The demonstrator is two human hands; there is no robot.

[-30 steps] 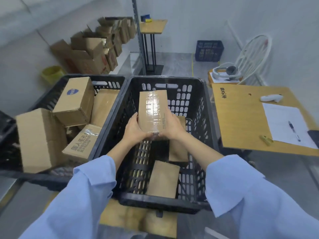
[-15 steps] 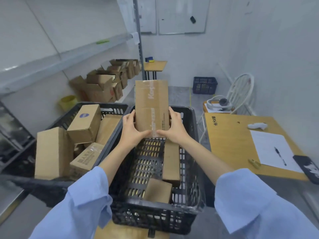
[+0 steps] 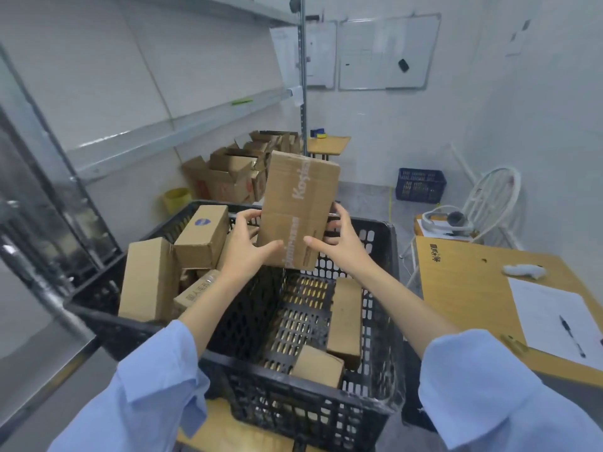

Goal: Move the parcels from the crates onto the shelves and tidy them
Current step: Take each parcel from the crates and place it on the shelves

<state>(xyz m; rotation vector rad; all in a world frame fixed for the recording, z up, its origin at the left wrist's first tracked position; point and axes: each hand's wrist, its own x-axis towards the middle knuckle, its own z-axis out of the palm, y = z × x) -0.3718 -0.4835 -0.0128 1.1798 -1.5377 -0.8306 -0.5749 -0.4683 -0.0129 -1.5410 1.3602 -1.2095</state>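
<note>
The metal shelves (image 3: pixel 169 128) run across the upper left of the frame. Below them, at lower left and lower centre, stand two black crates: the left crate (image 3: pixel 107 324) is packed with cartons, and the centre crate (image 3: pixel 293 409) holds a long parcel (image 3: pixel 346 318) lying by its right wall and a small parcel (image 3: pixel 318 367) at its near edge. The held parcel (image 3: pixel 300 203), a tall brown carton with white lettering, is in the middle of the frame, upright with its top leaning slightly right, above the centre crate's far rim and not yet on any shelf. We judge the chief risk to be a slip: the carton is gripped only at its lower part, so its top could tip away on the swing towards the shelves, and it would drop back into the crate. We also think its top corner could strike a shelf edge or the upright post if raised carelessly. The left hand (image 3: pixel 243 252) grips the lower left edge, thumb across the front face, fingers curled behind; the right hand (image 3: pixel 342 246) mirrors it at the lower right edge, fingers spread round the side. Both hands are clamped on the parcel, kept apart by its width
</note>
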